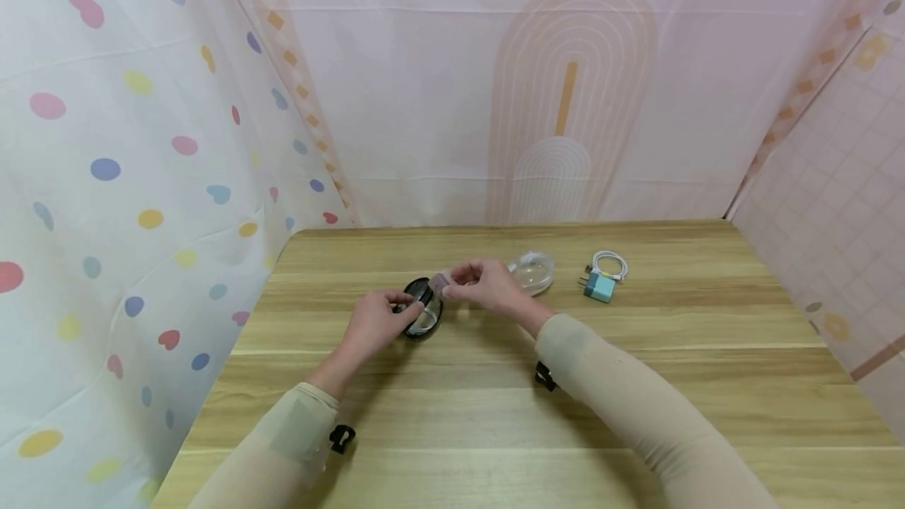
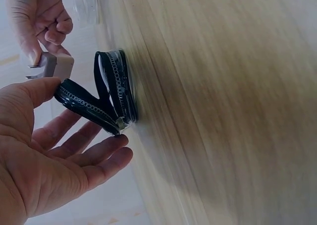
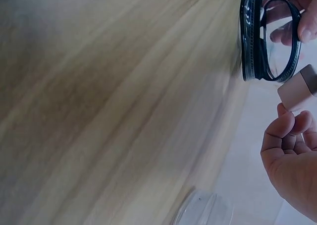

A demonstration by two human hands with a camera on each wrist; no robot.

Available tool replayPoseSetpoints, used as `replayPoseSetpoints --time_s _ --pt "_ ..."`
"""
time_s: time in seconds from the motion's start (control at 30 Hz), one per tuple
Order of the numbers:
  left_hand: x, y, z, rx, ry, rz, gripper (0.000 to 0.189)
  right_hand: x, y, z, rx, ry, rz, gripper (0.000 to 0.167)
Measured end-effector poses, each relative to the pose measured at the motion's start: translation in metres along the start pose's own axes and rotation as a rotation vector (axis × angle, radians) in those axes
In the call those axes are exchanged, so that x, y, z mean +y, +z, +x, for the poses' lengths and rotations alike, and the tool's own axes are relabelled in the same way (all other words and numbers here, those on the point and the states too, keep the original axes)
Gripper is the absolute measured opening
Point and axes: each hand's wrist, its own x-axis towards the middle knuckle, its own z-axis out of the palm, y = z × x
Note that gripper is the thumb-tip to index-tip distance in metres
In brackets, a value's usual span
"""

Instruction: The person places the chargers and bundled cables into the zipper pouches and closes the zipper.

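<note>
A small round zip case [image 1: 422, 335] with clear sides and black zip trim stands on the table, its lid tilted up. My left hand [image 1: 376, 319] pinches the lid's black edge between thumb and fingers. Inside the case a white cable [image 1: 427, 321] shows in the head view. My right hand [image 1: 486, 284] holds a charger plug [image 3: 295, 90] by its sides, right beside the raised lid. Pale pink and grey in colour, the plug [image 2: 63, 66] has its metal prongs facing away from the case in the left wrist view.
Just beyond my right hand lies a clear round case [image 1: 535, 272], partly hidden by that hand. Farther right are a teal charger plug [image 1: 600, 287] and a coiled white cable [image 1: 612, 264]. Patterned curtains [image 1: 410, 100] hang behind the wooden table [image 1: 495, 422] and along both sides.
</note>
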Motion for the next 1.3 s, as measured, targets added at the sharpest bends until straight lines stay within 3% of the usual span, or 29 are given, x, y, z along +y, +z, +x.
replayPoseSetpoints --time_s 0.7,1.3 --pt "-0.005 -0.001 0.0 0.011 0.002 -0.004 0.038 -0.002 0.009 -0.002 -0.072 -0.032 -0.061 0.029" --pt "-0.006 -0.001 -0.001 0.005 -0.028 -0.038 0.038 -0.001 0.016 0.0 -0.118 -0.069 -0.167 0.033"
